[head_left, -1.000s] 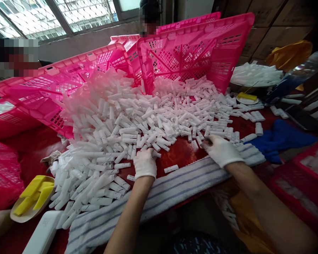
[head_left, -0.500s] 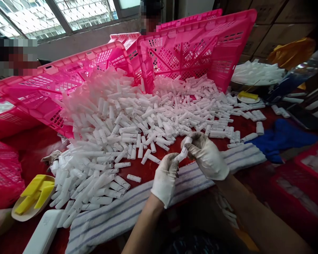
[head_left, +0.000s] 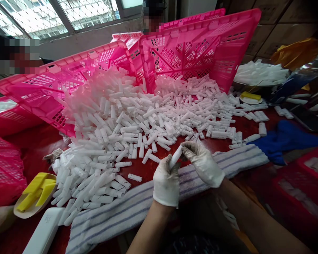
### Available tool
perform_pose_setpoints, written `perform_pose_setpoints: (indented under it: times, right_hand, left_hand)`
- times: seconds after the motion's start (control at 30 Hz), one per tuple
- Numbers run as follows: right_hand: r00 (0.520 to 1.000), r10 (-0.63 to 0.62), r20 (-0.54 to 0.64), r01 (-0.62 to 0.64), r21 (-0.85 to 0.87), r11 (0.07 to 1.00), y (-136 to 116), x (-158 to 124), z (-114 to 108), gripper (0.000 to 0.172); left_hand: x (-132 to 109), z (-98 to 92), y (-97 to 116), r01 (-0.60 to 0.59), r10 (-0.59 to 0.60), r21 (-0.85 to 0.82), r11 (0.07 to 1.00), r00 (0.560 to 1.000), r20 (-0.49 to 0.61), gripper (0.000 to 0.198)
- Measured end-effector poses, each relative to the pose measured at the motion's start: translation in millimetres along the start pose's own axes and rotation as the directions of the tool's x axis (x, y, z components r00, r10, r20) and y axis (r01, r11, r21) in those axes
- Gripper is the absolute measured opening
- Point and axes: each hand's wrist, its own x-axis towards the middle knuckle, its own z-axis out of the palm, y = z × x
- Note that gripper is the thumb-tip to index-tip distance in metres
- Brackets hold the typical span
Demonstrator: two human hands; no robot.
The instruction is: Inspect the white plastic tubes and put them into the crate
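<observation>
"Above the near part of the red tabletop [head_left: 148, 173], what occupies the left hand [head_left: 165, 183]?"

"Gloved in white, it pinches the lower end of a slanted white tube [head_left: 176, 155] between thumb and fingers."

"And the right hand [head_left: 202, 162]?"

"Likewise gloved, with grey smudges about the fingers, it closes on the upper end of the same tube. The tube is thus held between the two hands, near the far edge of the striped towel [head_left: 116, 215]."

"What lies beyond them?"

"A broad pile of similar tubes [head_left: 122, 120], many bearing dark marks, spreads across the tabletop before two tilted pink crates, the left crate [head_left: 42, 98] and the right crate [head_left: 228, 65]. Several loose tubes rest near the towel."

"Which items flank the pile?"

"At left, a pale dish [head_left: 26, 213] carries yellow pieces [head_left: 33, 194]; near it lies a white oblong case [head_left: 43, 229]. At right, a blue cloth [head_left: 283, 141] lies crumpled just beside the towel's end; farther back stands a second heap of white pieces [head_left: 262, 73]."
</observation>
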Motion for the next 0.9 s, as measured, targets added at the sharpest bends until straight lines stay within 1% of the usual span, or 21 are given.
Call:
perform_pose_setpoints:
  times: [0.1,0.17,0.27,0.3,0.33,0.37,0.4,0.43,0.47,0.53,0.57,0.6,0.63,0.67,0.7,0.73,0.77,0.8,0.83,0.87,0.9]
  right_hand:
    - [0.998,-0.035,0.049,0.038,-0.072,0.997,0,0,-2,0.037]
    - [0.997,-0.023,0.077,0.03,-0.093,0.995,-1,1,-4,0.038]
    - [0.994,0.0,0.106,0.011,-0.107,0.994,-2,0,-3,0.038]
    - [0.993,-0.015,0.115,0.027,-0.108,0.994,-3,-1,-3,0.036]
    - [0.991,-0.047,0.127,0.06,-0.106,0.993,-3,-2,-3,0.033]
    - [0.986,-0.09,0.142,0.105,-0.101,0.989,-4,-3,-5,0.029]
    - [0.977,-0.136,0.164,0.153,-0.094,0.984,-5,-5,-7,0.024]
    - [0.966,-0.175,0.189,0.194,-0.086,0.977,-6,-7,-10,0.019]
    - [0.955,-0.205,0.213,0.226,-0.078,0.971,-6,-9,-15,0.015]
    - [0.942,-0.226,0.249,0.251,-0.071,0.965,-7,-13,-25,0.01]
    - [0.941,-0.227,0.252,0.252,-0.072,0.965,-6,-14,-30,0.01]
    - [0.943,-0.227,0.242,0.251,-0.073,0.965,-6,-15,-34,0.009]
    - [0.948,-0.225,0.223,0.247,-0.075,0.966,-4,-16,-38,0.009]
    - [0.952,-0.218,0.214,0.239,-0.077,0.968,-3,-17,-40,0.008]
    - [0.955,-0.207,0.213,0.228,-0.078,0.971,-1,-17,-40,0.008]
    - [0.956,-0.195,0.219,0.216,-0.077,0.973,0,-18,-39,0.008]
    - [0.957,-0.181,0.226,0.203,-0.078,0.976,1,-18,-38,0.008]
    - [0.959,-0.165,0.231,0.189,-0.082,0.979,1,-19,-36,0.01]
    - [0.961,-0.144,0.234,0.169,-0.091,0.981,0,-21,-36,0.014]
    - [0.967,-0.118,0.227,0.146,-0.112,0.983,-2,-24,-37,0.018]
    - [0.974,-0.083,0.212,0.116,-0.15,0.982,-5,-28,-42,0.022]
  left_hand:
    - [2,-4.4,5,0.103,-0.103,0.006,0.995,0.994,0.045,0.028]
    - [3,-7.2,11,0.172,-0.171,-0.003,0.985,0.981,0.088,0.026]
    - [4,-9.8,20,0.24,-0.232,-0.053,0.969,0.965,0.119,0.022]
    - [4,-10.6,23,0.282,-0.268,-0.086,0.956,0.953,0.142,0.02]
    - [4,-11.7,25,0.346,-0.319,-0.128,0.929,0.928,0.19,0.019]
    - [5,-13.2,27,0.428,-0.378,-0.182,0.885,0.89,0.257,0.02]
    - [6,-15.1,29,0.517,-0.426,-0.241,0.821,0.837,0.344,0.022]
    - [8,-17.3,30,0.605,-0.454,-0.296,0.739,0.773,0.443,0.027]
    - [10,-19.6,30,0.687,-0.459,-0.333,0.646,0.698,0.55,0.032]
    - [15,-23.0,30,0.814,-0.413,-0.338,0.473,0.544,0.731,0.043]
    - [16,-23.1,29,0.853,-0.38,-0.31,0.419,0.475,0.794,0.047]
    - [16,-21.9,29,0.873,-0.353,-0.275,0.402,0.425,0.834,0.05]
    - [14,-19.0,29,0.867,-0.351,-0.256,0.428,0.421,0.836,0.05]
    - [11,-14.7,29,0.824,-0.375,-0.262,0.502,0.48,0.793,0.048]
    - [7,-9.3,30,0.741,-0.399,-0.272,0.614,0.588,0.704,0.045]
    - [1,-3.4,30,0.624,-0.399,-0.26,0.737,0.713,0.577,0.043]
    - [-4,2.2,30,0.494,-0.367,-0.216,0.842,0.819,0.442,0.04]
    - [-9,6.9,31,0.386,-0.319,-0.153,0.91,0.886,0.338,0.038]
    - [-13,9.8,31,0.317,-0.278,-0.093,0.944,0.914,0.297,0.037]
    - [-14,10.3,31,0.282,-0.254,-0.041,0.959,0.91,0.327,0.036]
    - [-13,8.1,30,0.264,-0.244,0.006,0.965,0.886,0.394,0.035]
